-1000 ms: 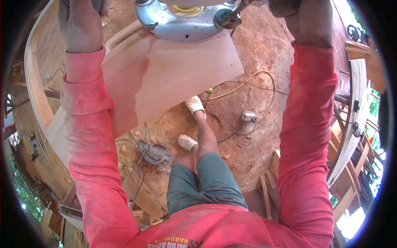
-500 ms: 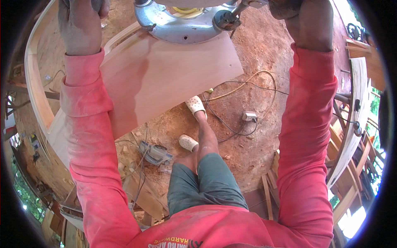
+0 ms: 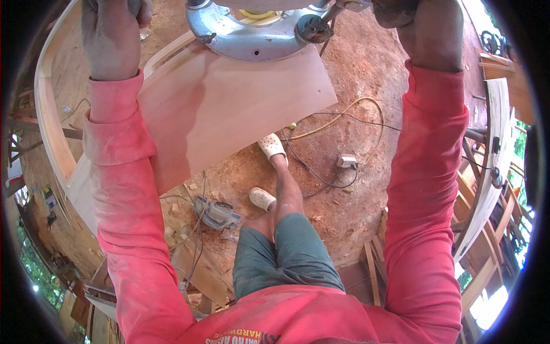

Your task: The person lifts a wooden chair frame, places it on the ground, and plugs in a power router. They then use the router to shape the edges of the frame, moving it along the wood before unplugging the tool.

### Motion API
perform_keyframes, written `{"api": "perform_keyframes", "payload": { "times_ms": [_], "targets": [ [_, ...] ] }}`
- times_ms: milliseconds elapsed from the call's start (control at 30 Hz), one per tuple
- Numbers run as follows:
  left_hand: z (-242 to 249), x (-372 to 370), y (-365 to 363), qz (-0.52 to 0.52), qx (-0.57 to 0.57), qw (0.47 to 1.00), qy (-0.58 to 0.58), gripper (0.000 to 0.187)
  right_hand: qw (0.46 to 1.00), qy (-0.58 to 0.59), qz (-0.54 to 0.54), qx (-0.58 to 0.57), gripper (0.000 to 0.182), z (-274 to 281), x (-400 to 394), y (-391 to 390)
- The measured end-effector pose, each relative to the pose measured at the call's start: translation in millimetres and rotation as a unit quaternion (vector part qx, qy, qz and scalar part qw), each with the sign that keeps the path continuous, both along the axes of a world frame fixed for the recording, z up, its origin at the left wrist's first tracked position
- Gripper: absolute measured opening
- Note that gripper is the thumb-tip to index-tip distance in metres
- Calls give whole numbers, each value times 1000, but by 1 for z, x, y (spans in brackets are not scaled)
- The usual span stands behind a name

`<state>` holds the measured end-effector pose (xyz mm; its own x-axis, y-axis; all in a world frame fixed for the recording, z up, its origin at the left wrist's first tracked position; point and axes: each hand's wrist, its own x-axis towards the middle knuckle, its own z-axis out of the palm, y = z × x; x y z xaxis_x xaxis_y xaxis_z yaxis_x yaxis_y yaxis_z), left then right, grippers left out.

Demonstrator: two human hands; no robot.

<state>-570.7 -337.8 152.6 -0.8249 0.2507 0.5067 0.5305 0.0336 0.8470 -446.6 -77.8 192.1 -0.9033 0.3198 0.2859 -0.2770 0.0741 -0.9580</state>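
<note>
- Compared with the earlier frame, shifted only slightly: metal tool base (image 3: pixel 256 47) a touch lower and to the left in view, both sleeves likewise a little lower.
- Locate the tool base at top centre, overlapping the far edge of the wooden panel (image 3: pixel 246 97); contact not confirmable from this angle.
- Left hand (image 3: pixel 117 28) at upper left, right hand (image 3: pixel 401 12) at upper right near the metal rod (image 3: pixel 333 12). Grip of each: cut off by the top border; cannot tell whether spread, pressed together or pinching anything.
- Treat the base as rigid and probably heavy; expect easy sliding on the smooth panel. Hold from opposite sides, fingers away from the central opening.
- Treat the panel as stiff but likely to chip at corners; support along the long edges.
- Note the near panel edge, running diagonally, and the right-hand corner, projecting over the floor (image 3: pixel 321 229).
- Find more open room rightward, up to the right sleeve (image 3: pixel 427 160); mind the looped cable (image 3: pixel 382 123) and socket box (image 3: pixel 346 161). Allow less room leftward, beside the curved wooden frame (image 3: pixel 46 80).
</note>
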Motion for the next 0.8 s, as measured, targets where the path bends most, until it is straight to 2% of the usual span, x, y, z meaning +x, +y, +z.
{"api": "perform_keyframes", "payload": {
  "times_ms": [167, 300, 467, 567, 667, 800],
  "targets": [
    [-10, -12, -7, 25, -3, 1000, -19, 65, 997, 62, 46, -30, 41, -6, -1, 2],
    [-12, -18, -10, 33, -6, 999, -24, 65, 993, 107, -35, 40, 40, -16, -11, -9],
    [-15, -23, -14, 43, -11, 999, -28, 66, 999, 22, 38, 31, 40, 5, 1, 6],
    [-16, -24, -16, 47, -17, 998, -30, 66, 1000, 10, -5, 26, 38, 9, 1, -5],
    [-17, -26, -16, 51, -21, 998, -33, 66, 998, 12, 18, 64, 37, 3, 5, 6],
    [-15, -21, -14, 61, -29, 997, -36, 67, 999, -11, -25, 31, 36, 3, 4, 3]
  ]
}}
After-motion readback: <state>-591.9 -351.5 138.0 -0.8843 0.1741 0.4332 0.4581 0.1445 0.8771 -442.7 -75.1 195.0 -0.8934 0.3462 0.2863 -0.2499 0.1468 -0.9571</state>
